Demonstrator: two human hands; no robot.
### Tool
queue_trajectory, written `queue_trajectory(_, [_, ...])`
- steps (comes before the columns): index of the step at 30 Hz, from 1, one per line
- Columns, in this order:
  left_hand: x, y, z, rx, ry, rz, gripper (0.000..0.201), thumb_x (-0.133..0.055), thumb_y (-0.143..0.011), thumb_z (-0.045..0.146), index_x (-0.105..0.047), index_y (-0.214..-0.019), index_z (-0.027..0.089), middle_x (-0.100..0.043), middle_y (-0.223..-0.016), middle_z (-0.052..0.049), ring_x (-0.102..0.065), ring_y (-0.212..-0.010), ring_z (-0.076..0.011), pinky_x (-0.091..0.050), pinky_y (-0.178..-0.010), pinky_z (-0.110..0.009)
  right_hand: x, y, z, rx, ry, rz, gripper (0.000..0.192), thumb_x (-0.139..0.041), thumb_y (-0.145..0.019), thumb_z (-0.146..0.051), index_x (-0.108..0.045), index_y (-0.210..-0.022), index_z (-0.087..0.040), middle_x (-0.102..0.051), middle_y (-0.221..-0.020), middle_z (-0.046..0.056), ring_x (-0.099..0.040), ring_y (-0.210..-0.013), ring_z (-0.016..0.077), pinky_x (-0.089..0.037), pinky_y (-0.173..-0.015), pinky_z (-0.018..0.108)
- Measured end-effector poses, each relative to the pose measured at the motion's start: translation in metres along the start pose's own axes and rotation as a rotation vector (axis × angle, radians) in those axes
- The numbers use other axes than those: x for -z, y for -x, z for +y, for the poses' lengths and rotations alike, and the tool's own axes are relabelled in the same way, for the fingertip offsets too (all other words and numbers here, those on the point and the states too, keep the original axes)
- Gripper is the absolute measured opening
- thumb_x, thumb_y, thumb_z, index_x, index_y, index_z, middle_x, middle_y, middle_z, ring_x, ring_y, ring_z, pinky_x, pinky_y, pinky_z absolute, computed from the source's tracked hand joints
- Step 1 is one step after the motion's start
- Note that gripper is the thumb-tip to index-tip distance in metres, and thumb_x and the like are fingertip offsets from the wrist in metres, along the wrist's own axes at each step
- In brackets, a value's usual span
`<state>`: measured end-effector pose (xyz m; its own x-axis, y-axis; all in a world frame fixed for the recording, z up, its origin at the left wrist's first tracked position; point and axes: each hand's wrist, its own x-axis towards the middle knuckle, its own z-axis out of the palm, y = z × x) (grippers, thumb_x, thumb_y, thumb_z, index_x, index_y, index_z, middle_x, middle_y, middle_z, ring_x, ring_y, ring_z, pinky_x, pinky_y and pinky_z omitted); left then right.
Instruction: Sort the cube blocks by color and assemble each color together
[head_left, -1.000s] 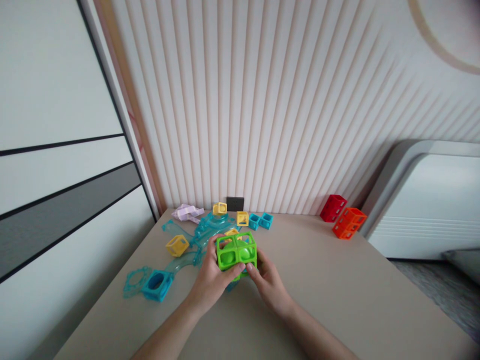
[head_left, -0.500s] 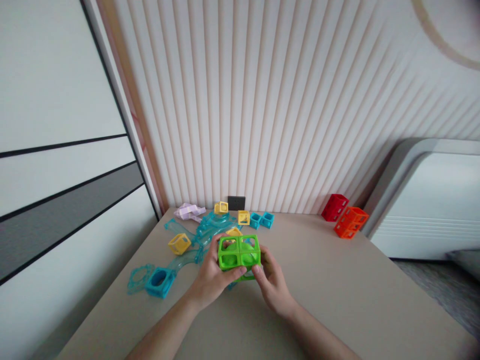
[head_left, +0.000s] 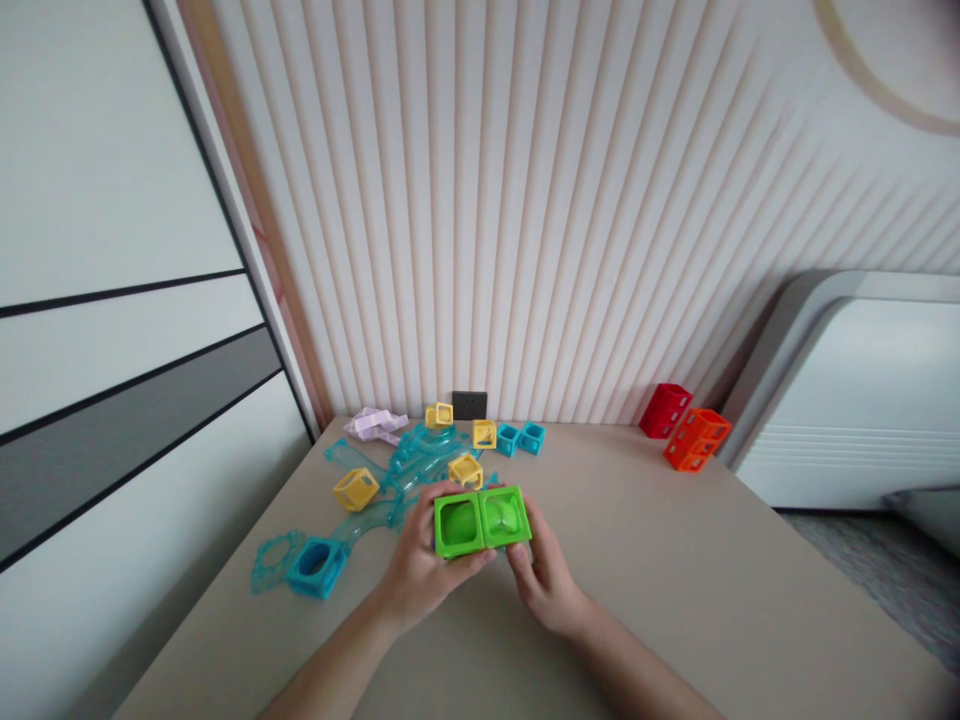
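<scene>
Green block (head_left: 481, 520): 2 joined open cubes, hollow sides facing up, nothing visible inside. Held above the table (head_left: 675, 580), left hand (head_left: 420, 565) clasping its left end, right hand (head_left: 544, 575) its right. Yellow cube (head_left: 466, 470) at 12 o'clock; blue cube (head_left: 317, 566) at 9; orange blocks (head_left: 697, 440) well apart at 2.

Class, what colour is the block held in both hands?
Bright green block, seen in the head view.

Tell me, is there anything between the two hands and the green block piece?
Nothing visible. The left hand and right hand both grip the green block piece directly, one at each end, above the table.
</scene>
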<state>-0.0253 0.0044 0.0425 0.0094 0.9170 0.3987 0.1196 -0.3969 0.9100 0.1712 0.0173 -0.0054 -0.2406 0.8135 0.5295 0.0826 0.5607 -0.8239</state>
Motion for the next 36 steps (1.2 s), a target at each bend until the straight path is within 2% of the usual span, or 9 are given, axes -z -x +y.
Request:
queue_trajectory(3, [-0.003, 0.003, -0.004, -0.017, -0.02, 0.007, 0.06, -0.086, -0.066, 0.03, -0.055, -0.117, 0.025, -0.066, -0.114, -0.006, -0.066, -0.106, -0.028, -0.053, -0.094, -0.042, 0.001, 0.001, 0.0, 0.019, 0.001, -0.001, 0.054, -0.051, -0.099, -0.041, -0.039, -0.15, -0.026, -0.047, -0.152, 0.011, -0.044, -0.14, 0.0298, -0.034, -0.117, 0.047])
queue_trajectory(8, [-0.011, 0.007, -0.012, -0.074, -0.087, 0.015, 0.066, -0.083, -0.071, 0.032, -0.05, -0.127, 0.024, -0.062, -0.122, -0.01, -0.063, -0.115, -0.0307, -0.05, -0.1, -0.045, 0.001, 0.002, 0.003, 0.008, 0.039, 0.001, 0.05, -0.046, -0.102, -0.041, -0.04, -0.149, -0.024, -0.05, -0.15, 0.012, -0.046, -0.138, 0.0295, -0.038, -0.115, 0.045])
queue_trajectory(12, [-0.012, 0.008, -0.016, -0.083, -0.095, 0.013, 0.068, -0.085, -0.07, 0.035, -0.051, -0.127, 0.023, -0.062, -0.122, -0.012, -0.062, -0.116, -0.0329, -0.05, -0.1, -0.047, 0.0, 0.001, -0.001, -0.006, 0.037, -0.005, 0.05, -0.042, -0.103, -0.043, -0.039, -0.15, -0.025, -0.049, -0.15, 0.012, -0.046, -0.139, 0.0291, -0.038, -0.115, 0.045])
queue_trajectory(17, [-0.012, 0.008, -0.013, -0.042, -0.07, 0.057, 0.067, -0.088, -0.063, 0.041, -0.057, -0.12, 0.023, -0.064, -0.117, -0.011, -0.063, -0.113, -0.0347, -0.051, -0.098, -0.048, -0.001, 0.001, -0.004, -0.003, 0.023, 0.005, 0.052, -0.045, -0.101, -0.045, -0.042, -0.149, -0.025, -0.051, -0.149, 0.011, -0.048, -0.137, 0.0297, -0.039, -0.114, 0.045])
queue_trajectory(22, [-0.012, 0.008, -0.011, -0.026, -0.088, 0.055, 0.061, -0.085, -0.068, 0.038, -0.056, -0.119, 0.023, -0.064, -0.116, -0.01, -0.064, -0.112, -0.0327, -0.052, -0.096, -0.045, -0.001, 0.001, 0.0, -0.019, 0.009, 0.032, 0.054, -0.052, -0.098, -0.047, -0.046, -0.146, -0.024, -0.054, -0.146, 0.011, -0.05, -0.135, 0.0309, -0.039, -0.114, 0.046])
queue_trajectory(31, [-0.013, 0.008, -0.003, 0.045, 0.058, -0.012, 0.058, -0.081, -0.075, 0.034, -0.048, -0.122, 0.025, -0.067, -0.115, -0.007, -0.066, -0.107, -0.0278, -0.054, -0.092, -0.039, -0.001, 0.002, 0.002, -0.022, 0.033, 0.05, 0.048, -0.052, -0.099, -0.043, -0.048, -0.144, -0.027, -0.056, -0.145, 0.01, -0.052, -0.132, 0.0297, -0.041, -0.111, 0.042])
queue_trajectory(36, [-0.016, 0.004, 0.0, 0.122, 0.203, -0.049, 0.063, -0.078, -0.079, 0.035, -0.043, -0.13, 0.027, -0.063, -0.127, -0.009, -0.064, -0.115, -0.0281, -0.053, -0.096, -0.039, -0.003, -0.005, -0.004, -0.062, -0.007, 0.079, 0.044, -0.053, -0.098, -0.045, -0.052, -0.138, -0.026, -0.06, -0.138, 0.01, -0.056, -0.126, 0.0292, -0.044, -0.107, 0.042])
